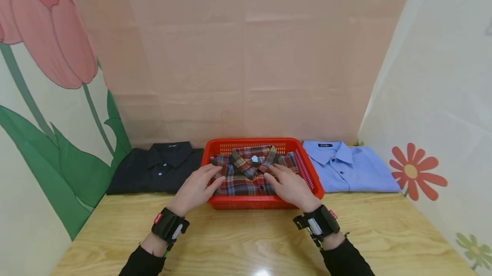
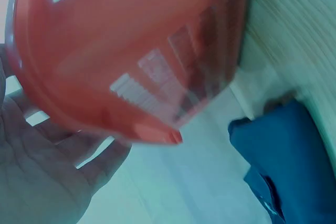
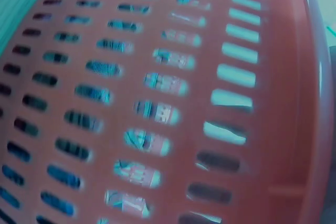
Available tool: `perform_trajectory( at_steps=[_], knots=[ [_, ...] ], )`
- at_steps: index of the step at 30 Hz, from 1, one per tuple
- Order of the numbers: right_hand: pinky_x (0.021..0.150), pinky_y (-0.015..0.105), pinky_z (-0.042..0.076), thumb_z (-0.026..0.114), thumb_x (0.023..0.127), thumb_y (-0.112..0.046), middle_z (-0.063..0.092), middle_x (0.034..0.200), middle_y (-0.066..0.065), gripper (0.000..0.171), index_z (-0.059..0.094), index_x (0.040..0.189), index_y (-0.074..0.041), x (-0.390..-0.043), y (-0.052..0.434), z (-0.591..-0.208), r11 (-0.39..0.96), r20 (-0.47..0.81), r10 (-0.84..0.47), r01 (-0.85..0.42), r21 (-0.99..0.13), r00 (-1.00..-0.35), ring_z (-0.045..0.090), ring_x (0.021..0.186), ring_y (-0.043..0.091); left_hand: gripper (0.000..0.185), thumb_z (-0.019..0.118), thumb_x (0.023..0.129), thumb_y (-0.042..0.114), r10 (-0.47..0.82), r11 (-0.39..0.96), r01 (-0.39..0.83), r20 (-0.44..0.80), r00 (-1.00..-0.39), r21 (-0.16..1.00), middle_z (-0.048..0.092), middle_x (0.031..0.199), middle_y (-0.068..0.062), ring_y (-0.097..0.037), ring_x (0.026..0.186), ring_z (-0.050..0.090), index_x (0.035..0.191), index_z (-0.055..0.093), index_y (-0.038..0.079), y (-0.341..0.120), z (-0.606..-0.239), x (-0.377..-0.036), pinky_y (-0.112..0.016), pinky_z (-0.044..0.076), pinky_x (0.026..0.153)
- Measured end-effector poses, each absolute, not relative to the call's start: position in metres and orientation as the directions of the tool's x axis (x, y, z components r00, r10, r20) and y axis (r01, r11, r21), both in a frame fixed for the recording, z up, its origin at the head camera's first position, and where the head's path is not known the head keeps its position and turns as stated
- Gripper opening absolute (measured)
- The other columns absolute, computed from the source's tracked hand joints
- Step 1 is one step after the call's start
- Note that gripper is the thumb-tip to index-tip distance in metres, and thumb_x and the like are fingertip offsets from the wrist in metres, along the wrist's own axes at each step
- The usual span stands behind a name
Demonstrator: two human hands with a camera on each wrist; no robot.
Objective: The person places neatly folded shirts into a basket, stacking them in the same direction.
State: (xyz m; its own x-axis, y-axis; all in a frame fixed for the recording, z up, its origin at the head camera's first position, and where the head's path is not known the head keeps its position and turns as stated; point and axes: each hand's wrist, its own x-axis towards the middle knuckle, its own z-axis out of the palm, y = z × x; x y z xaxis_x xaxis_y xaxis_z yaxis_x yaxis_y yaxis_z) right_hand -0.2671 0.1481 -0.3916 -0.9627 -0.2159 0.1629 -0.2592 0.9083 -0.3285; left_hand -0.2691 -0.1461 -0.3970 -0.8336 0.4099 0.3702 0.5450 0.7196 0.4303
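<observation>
A folded plaid shirt (image 1: 244, 185), its collar at the back, lies inside a red plastic basket (image 1: 251, 204). My left hand (image 1: 197, 185) reaches over the basket's left front corner, its fingers extended over the shirt's left side. Over the right front of the basket, my right hand (image 1: 291, 185) has its fingers spread at the shirt's right side near the collar. In the left wrist view, the palm and loosely extended fingers of the left hand (image 2: 47, 171) show beyond the basket rim (image 2: 84, 127). The slotted basket wall (image 3: 283, 103) hides most of the right hand in the right wrist view.
A folded black shirt (image 1: 134, 171) lies left of the basket and a folded light blue shirt (image 1: 365, 171) lies right of it, both on the wooden table (image 1: 238, 242). Behind them hangs a pinkish-brown sheet (image 1: 246, 62). Flower-printed sheets flank both sides.
</observation>
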Motion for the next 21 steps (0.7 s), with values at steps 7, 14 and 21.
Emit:
perform_trajectory(
  at_steps=[7,14,21],
  knots=[
    [0.113,0.058,0.03,0.044,0.103,-0.043,0.046,0.147,0.023,0.055,0.051,0.142,-0.005,-0.264,0.135,-0.393,0.9,0.215,-0.253,-0.311,-0.305,-0.943,0.036,0.141,0.042,0.041,0.058,0.099,0.035,0.343,0.742,0.521,0.428,-0.836,0.422,0.064,0.126,-0.009,-0.027,0.116,0.06,0.129,0.064,0.008,-0.167,-0.403,-0.266,-0.047,0.048,0.1],
    [0.113,0.055,0.032,0.045,0.103,-0.043,0.049,0.146,0.019,0.054,0.053,0.14,-0.005,-0.261,0.123,-0.391,0.89,0.208,-0.283,-0.337,-0.308,-0.936,0.039,0.14,0.038,0.047,0.054,0.1,0.04,0.309,0.742,0.486,0.408,-0.859,0.462,0.061,0.131,-0.012,-0.031,0.12,0.059,0.132,0.062,0.007,-0.181,-0.406,-0.263,-0.05,0.047,0.1],
    [0.107,0.052,0.041,0.047,0.101,-0.047,0.052,0.145,0.013,0.054,0.056,0.139,-0.009,-0.254,0.103,-0.388,0.873,0.2,-0.285,-0.34,-0.35,-0.937,0.048,0.135,0.032,0.048,0.053,0.101,0.04,0.252,0.755,0.409,0.348,-0.903,0.513,0.058,0.136,-0.014,-0.033,0.125,0.055,0.136,0.058,0.007,-0.194,-0.399,-0.264,-0.053,0.044,0.103]
  ],
)
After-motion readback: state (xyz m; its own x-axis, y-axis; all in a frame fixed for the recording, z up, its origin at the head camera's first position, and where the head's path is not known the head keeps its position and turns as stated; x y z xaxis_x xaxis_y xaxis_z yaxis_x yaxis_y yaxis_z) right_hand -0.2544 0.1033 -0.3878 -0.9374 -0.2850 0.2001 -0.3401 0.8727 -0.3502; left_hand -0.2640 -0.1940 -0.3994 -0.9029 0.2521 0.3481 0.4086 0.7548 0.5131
